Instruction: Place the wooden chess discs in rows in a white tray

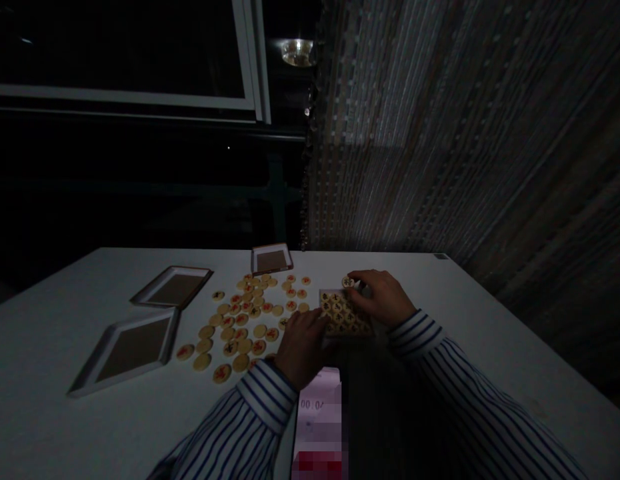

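A small box (347,339) stands in front of me, filled with rows of round Chinese chess pieces marked with dark characters. My left hand (303,343) is at the box's near left corner, fingers bent over its left edge and thumb along the near side. Pinched in the fingertips of my right hand (385,295) is one Chinese chess piece (348,282) with a dark character, at the box's far edge. The right palm and thumb cover part of the box's right side. Many loose pieces (241,319), some red-marked and some blank side up, lie spread left of the box.
Three shallow open box parts lie on the white table (45,347): a near left one (173,339), one behind it (206,283) and a far one (271,271). A lit phone (317,417) is below my left hand. A string curtain (390,147) hangs behind the table.
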